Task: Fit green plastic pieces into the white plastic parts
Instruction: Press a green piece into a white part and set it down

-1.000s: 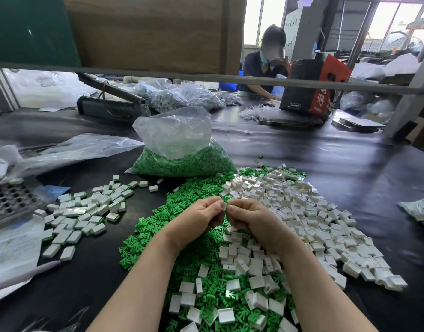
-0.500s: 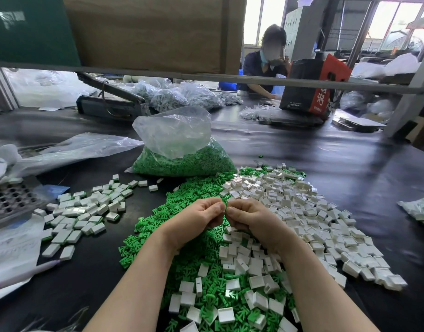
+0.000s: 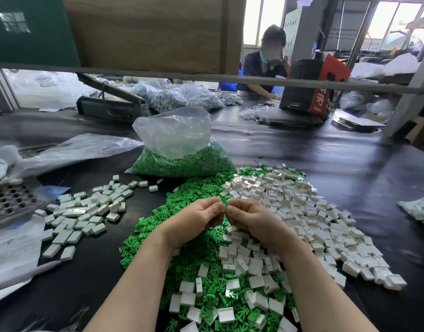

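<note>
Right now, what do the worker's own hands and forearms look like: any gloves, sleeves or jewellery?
Both the left hand and the right hand are bare, with no gloves. No rings, watch or wristband show. The forearms are uncovered down to the frame's bottom edge; no sleeve is in view.

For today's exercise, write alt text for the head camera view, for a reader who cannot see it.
Two hands, left hand and right hand, meet fingertip to fingertip above loose green pieces and white parts on a black table; what they pinch is hidden. Behind sits a bag of green pieces.

loose green plastic pieces and white plastic parts heaped side by side
</note>
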Motion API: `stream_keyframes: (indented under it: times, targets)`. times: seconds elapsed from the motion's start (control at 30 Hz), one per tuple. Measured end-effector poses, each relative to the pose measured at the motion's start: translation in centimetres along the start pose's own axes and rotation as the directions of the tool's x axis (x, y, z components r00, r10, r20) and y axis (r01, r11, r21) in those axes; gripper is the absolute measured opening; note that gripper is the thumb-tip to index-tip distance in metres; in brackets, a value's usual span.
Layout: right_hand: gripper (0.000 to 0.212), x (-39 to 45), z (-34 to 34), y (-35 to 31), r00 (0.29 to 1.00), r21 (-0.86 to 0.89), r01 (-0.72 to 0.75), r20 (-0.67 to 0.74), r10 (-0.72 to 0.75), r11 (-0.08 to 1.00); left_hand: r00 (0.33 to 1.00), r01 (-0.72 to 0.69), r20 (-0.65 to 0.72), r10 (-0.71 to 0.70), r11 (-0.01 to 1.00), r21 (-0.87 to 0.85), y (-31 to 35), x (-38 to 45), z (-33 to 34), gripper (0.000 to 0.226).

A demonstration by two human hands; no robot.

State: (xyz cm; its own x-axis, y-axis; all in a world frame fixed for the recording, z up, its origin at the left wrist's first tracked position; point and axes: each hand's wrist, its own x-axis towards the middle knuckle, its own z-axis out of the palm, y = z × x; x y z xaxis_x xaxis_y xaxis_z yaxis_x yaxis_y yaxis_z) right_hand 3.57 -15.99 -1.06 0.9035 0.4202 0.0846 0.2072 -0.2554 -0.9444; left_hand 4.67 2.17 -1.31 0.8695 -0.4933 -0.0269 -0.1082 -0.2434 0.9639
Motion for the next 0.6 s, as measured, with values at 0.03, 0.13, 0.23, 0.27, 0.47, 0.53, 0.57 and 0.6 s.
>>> stream_keyframes:
  times: [0.03,0.13,0.23,0.27,0.47,0.53,0.57,0.6]
  targets:
    - [0.030,0.0,0.0,-0.1,1.000,-0.011,-0.001,-0.001,0.001,1.000,1.000,0.002,-0.001,-0.002,1.000,0.027,0.1,0.0,-0.1,0.025]
    - [0.028,-0.1,0.0,-0.2,1.000,-0.001,-0.012,0.007,0.012,1.000,1.000,0.010,-0.013,-0.009,0.997,0.081,0.2,0.0,-0.4,0.026]
    - [0.024,-0.1,0.0,-0.4,1.000,0.048,-0.014,0.002,0.014,0.999,0.999,-0.003,-0.032,0.007,0.991,0.132,0.4,-0.1,-0.7,0.024]
    - [0.024,-0.2,0.0,-0.4,1.000,0.052,-0.008,0.003,0.008,0.999,0.999,-0.013,-0.045,0.019,0.989,0.146,0.5,-0.1,-0.7,0.020]
    - [0.033,-0.3,0.0,-0.7,1.000,0.056,0.010,-0.030,-0.008,0.998,0.985,-0.099,-0.132,0.109,0.992,0.084,0.9,-0.3,-1.4,0.007]
    - [0.033,-0.3,0.1,-0.7,0.998,0.094,0.022,-0.060,-0.016,0.995,0.978,-0.125,-0.166,0.125,0.992,0.011,1.0,-0.3,-1.2,0.006]
    - [0.033,-0.3,0.1,-0.7,0.997,0.126,0.028,-0.074,-0.019,0.992,0.974,-0.137,-0.184,0.131,0.990,-0.019,1.1,-0.3,-1.1,0.007]
    - [0.034,-0.3,0.1,-0.8,0.996,0.163,0.032,-0.085,-0.018,0.986,0.970,-0.150,-0.200,0.139,0.988,-0.038,1.2,-0.3,-1.0,0.009]
